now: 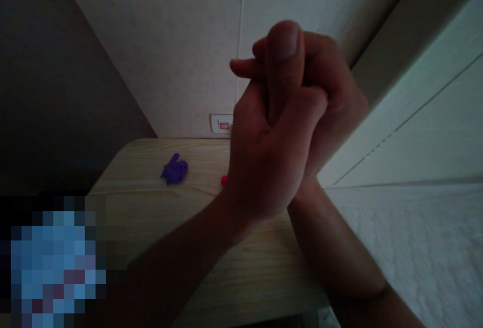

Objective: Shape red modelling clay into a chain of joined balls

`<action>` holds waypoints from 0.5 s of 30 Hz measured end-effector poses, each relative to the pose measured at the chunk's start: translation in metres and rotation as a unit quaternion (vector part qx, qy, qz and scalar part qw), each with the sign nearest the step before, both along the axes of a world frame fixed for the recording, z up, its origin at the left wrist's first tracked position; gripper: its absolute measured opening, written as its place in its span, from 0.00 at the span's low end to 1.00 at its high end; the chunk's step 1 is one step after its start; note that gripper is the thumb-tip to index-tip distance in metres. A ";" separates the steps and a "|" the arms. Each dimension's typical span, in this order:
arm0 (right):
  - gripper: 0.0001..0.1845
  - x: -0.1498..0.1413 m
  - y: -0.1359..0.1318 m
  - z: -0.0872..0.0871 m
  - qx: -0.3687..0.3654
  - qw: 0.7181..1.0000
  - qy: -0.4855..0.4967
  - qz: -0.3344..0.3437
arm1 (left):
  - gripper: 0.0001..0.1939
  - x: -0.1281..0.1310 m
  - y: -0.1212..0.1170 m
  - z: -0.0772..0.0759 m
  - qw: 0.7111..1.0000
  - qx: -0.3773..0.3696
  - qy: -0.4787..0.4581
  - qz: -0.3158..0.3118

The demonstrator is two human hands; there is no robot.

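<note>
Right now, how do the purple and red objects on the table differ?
The purple object shows whole, while the red object is partly hidden by the left hand. The purple object looks jagged; the red object's visible edge looks rounded. Both lie on the table.

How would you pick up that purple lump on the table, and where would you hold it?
I'd likely pinch the purple lump across its broad middle, coming from above: it lies on the table with its top uncovered. I'd avoid the stub pointing toward the wall; it looks narrower than the rest.
</note>
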State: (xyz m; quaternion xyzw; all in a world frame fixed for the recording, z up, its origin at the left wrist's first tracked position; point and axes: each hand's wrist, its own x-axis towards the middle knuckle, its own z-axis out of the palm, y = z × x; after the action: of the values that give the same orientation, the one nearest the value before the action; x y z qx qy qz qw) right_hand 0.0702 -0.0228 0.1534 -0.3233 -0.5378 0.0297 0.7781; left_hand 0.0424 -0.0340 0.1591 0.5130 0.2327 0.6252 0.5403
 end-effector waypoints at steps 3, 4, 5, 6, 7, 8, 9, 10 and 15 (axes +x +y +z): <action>0.21 -0.011 -0.001 0.002 -0.052 0.993 0.014 -0.107 | 0.15 0.001 0.002 -0.002 0.999 0.015 0.001 0.032; 0.22 -0.011 -0.001 0.002 -0.060 0.990 0.006 -0.130 | 0.15 0.002 0.003 -0.001 0.999 0.010 -0.002 0.036; 0.21 -0.008 0.000 0.002 -0.056 0.989 -0.006 -0.136 | 0.15 0.002 0.004 -0.001 0.999 0.003 -0.004 0.033; 0.18 -0.004 0.002 0.002 -0.032 0.991 -0.023 -0.127 | 0.15 0.002 0.005 0.000 1.000 -0.002 -0.007 0.023; 0.16 0.002 0.005 0.001 0.003 0.994 -0.038 -0.107 | 0.15 0.002 0.006 0.001 1.000 -0.003 -0.012 0.013; 0.13 0.007 0.007 0.000 0.032 0.995 -0.055 -0.077 | 0.14 0.002 0.007 0.001 1.000 0.002 -0.022 0.001; 0.12 0.013 0.010 -0.001 0.053 0.995 -0.063 -0.054 | 0.13 0.002 0.008 0.001 0.999 0.012 -0.038 -0.012; 0.11 0.017 0.013 -0.002 0.064 0.995 -0.072 -0.037 | 0.12 0.002 0.009 0.000 0.998 0.024 -0.057 -0.026; 0.13 0.023 0.020 -0.008 -0.018 0.987 -0.149 -0.057 | 0.05 -0.003 0.017 -0.002 0.994 0.020 -0.098 -0.036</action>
State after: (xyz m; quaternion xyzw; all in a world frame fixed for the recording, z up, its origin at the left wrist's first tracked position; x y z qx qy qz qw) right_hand 0.0934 -0.0026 0.1451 -0.3683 -0.6280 -0.0539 0.6834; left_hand 0.0393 -0.0171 0.1571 0.4678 0.1473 0.6571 0.5724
